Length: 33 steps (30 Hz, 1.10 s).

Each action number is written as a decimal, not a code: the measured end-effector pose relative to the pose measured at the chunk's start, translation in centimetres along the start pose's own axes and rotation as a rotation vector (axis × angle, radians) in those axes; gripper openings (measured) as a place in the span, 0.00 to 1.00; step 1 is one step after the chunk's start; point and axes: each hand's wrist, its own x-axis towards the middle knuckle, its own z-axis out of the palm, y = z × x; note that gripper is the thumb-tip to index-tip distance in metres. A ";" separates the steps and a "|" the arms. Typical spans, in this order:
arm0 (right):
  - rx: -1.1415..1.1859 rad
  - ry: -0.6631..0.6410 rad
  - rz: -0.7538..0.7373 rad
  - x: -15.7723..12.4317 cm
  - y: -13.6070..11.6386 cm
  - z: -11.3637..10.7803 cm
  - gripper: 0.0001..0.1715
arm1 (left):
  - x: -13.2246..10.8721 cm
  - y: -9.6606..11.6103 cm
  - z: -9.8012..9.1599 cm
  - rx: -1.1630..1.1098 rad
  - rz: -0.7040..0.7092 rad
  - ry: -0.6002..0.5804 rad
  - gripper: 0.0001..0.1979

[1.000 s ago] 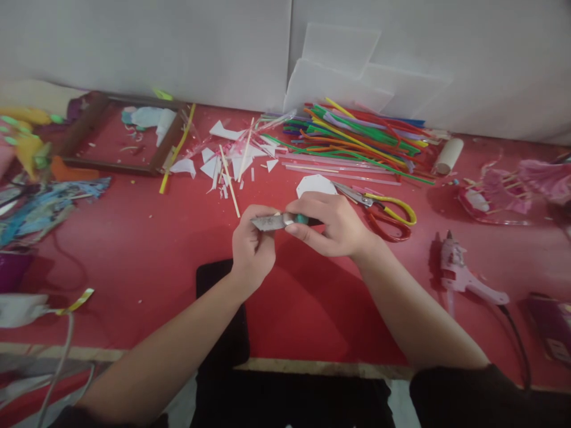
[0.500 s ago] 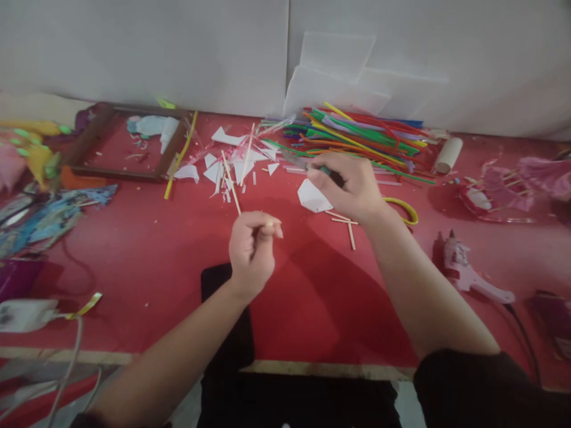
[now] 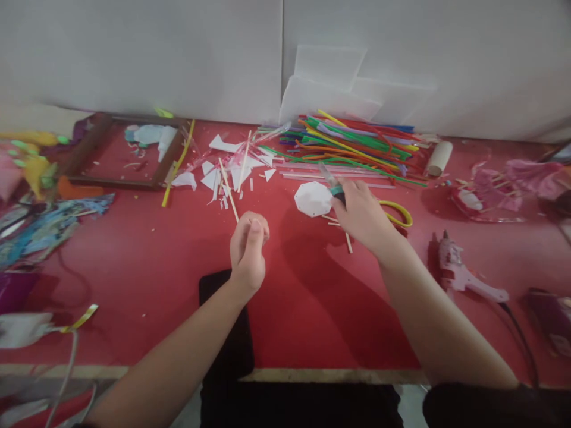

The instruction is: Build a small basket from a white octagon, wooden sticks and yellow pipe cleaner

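Observation:
My left hand (image 3: pixel 250 246) is closed, its thumb over the curled fingers. A thin wooden stick (image 3: pixel 229 189) runs up and left from the fist; its lower part is hidden by the hand. My right hand (image 3: pixel 363 211) grips a tool with a grey metal head and a teal and black handle (image 3: pixel 338 192). What kind of tool it is I cannot tell. Beside its head lies a white many-sided piece (image 3: pixel 312 199) with small holes near its rim. Short wooden sticks (image 3: pixel 348 242) lie just below, partly behind my right hand.
Colourful pipe cleaners (image 3: pixel 357 139) are heaped against the wall. White scraps (image 3: pixel 216 178) lie left of them, near a brown frame (image 3: pixel 116 181). A pink glue gun (image 3: pixel 468 276) rests at the right. A black phone-like slab (image 3: pixel 232 339) lies under my left forearm.
My right hand and its tool have moved down towards me, baring more of the white piece. My left fist has turned, thumb now upward. The view has shifted slightly.

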 end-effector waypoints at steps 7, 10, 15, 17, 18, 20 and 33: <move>-0.262 0.069 0.323 -2.9 5.4 -1.7 0.25 | -0.1 0.2 -0.2 0.180 -0.112 -0.013 0.22; -0.355 0.110 0.409 -3.5 8.4 -2.0 0.22 | -0.1 1.0 0.3 0.312 -0.193 -0.062 0.21; -0.400 0.113 0.392 -3.9 10.6 -1.4 0.20 | 1.1 0.5 2.1 0.686 -0.159 -0.382 0.23; -0.402 0.110 0.376 -4.0 10.7 -1.6 0.22 | 2.5 -1.0 3.2 0.791 0.018 -0.456 0.26; -0.397 0.108 0.365 -4.2 10.9 -2.0 0.23 | 3.5 -1.8 3.9 0.796 0.088 -0.517 0.28; -0.377 0.101 0.339 -5.2 11.5 -3.4 0.27 | 5.6 -3.6 5.1 0.778 0.115 -0.572 0.34; -0.172 0.057 0.420 -17.1 18.6 -6.4 0.25 | 11.0 -7.3 5.8 0.751 0.130 -0.705 0.38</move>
